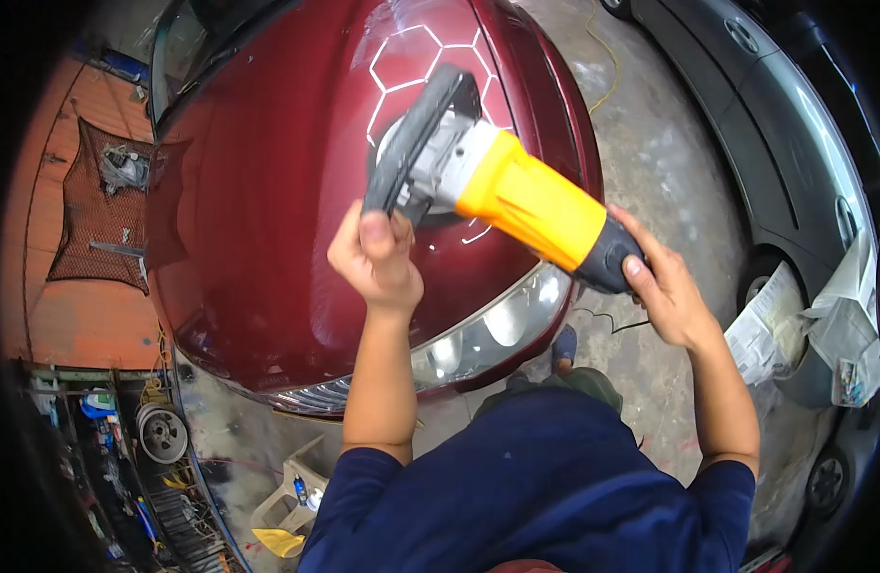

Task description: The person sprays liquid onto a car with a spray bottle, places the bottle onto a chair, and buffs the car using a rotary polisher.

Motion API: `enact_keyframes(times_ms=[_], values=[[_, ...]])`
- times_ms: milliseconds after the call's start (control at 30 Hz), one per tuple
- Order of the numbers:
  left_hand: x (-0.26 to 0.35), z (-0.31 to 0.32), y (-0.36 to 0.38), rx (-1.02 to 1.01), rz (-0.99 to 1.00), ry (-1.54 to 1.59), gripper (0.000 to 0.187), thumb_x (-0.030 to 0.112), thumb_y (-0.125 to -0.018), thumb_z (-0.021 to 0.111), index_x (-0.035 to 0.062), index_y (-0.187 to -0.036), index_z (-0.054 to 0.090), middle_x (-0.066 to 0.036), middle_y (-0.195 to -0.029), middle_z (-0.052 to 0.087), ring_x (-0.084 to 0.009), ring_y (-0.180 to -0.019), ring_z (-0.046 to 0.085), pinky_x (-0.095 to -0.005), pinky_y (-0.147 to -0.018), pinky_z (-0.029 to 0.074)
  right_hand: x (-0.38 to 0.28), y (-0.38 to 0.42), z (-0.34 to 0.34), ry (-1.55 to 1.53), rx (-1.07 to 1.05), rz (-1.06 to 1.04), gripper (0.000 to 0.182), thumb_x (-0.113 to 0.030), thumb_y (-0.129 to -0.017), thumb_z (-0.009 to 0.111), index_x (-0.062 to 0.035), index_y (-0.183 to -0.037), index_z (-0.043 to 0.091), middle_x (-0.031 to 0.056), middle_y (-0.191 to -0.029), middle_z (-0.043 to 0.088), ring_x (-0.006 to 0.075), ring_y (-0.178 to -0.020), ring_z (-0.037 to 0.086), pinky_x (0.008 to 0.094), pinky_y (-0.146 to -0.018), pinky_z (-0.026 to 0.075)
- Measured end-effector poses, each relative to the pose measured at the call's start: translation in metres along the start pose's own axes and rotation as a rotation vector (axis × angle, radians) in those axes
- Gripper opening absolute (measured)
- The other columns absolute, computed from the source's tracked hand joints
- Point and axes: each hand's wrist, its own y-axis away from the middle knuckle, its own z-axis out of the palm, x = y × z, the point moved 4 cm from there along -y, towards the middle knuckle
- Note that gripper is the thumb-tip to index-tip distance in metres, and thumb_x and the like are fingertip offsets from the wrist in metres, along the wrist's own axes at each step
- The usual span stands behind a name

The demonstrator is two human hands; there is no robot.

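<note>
A yellow and black car polisher (531, 205) lies across the front corner of a dark red car's hood (268, 181). Its round pad is mostly hidden beneath the tool's grey head, against or just over the paint. My left hand (378, 253) is closed around the lower end of the black loop handle (426, 134). At the rear, my right hand (667, 291) wraps the black end of the polisher's body. Just below the tool is the car's headlight (493, 329). White hexagonal light reflections show on the hood near the pad.
A dark grey car (746, 105) stands to the right, with paper sheeting (841, 306) near its wheel. At the lower left are a cluttered rack (125, 458) and a beige plastic stool (301, 487) with bottles. A dark power cord (612, 325) hangs near the floor.
</note>
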Motion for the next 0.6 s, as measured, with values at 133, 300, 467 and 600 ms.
enact_keyframes(times_ms=[133, 300, 467, 600], values=[[-0.015, 0.037, -0.041, -0.098, -0.018, 0.021, 0.06, 0.051, -0.11, 0.06, 0.0054, -0.075, 0.046, -0.004, -0.061, 0.045, -0.0112, -0.053, 0.04, -0.03, -0.052, 0.037, 0.006, -0.019, -0.028, -0.051, 0.007, 0.076, 0.063, -0.04, -0.113, 0.049, -0.0055, -0.166, 0.043, 0.0258, -0.147, 0.065, 0.0369, -0.138, 0.063, 0.0425, -0.114, 0.047], [-0.023, 0.065, -0.048, -0.137, -0.002, 0.021, 0.059, 0.051, -0.109, 0.063, 0.0066, -0.074, 0.045, -0.002, -0.061, 0.043, -0.0105, -0.052, 0.039, -0.0301, -0.051, 0.035, 0.018, -0.016, -0.044, -0.117, -0.025, 0.24, 0.063, -0.044, -0.113, 0.047, -0.0109, -0.167, 0.043, 0.0215, -0.143, 0.068, 0.0306, -0.123, 0.069, 0.0384, -0.099, 0.053], [-0.023, 0.065, -0.025, -0.166, -0.007, 0.014, 0.057, 0.049, -0.109, 0.063, 0.0065, -0.074, 0.046, -0.001, -0.061, 0.043, -0.0101, -0.052, 0.039, -0.0294, -0.05, 0.034, 0.043, 0.013, -0.032, -0.117, 0.077, 0.108, 0.064, -0.043, -0.113, 0.047, -0.011, -0.168, 0.04, 0.0226, -0.152, 0.062, 0.0337, -0.136, 0.063, 0.041, -0.108, 0.051], [-0.014, 0.053, 0.002, -0.184, -0.007, 0.028, 0.058, 0.05, -0.108, 0.064, 0.006, -0.074, 0.048, -0.002, -0.062, 0.044, -0.0101, -0.053, 0.041, -0.0284, -0.05, 0.034, 0.047, 0.042, -0.011, -0.136, 0.05, 0.096, 0.068, -0.041, -0.11, 0.047, -0.0102, -0.17, 0.036, 0.025, -0.158, 0.056, 0.0389, -0.147, 0.055, 0.0453, -0.12, 0.042]])
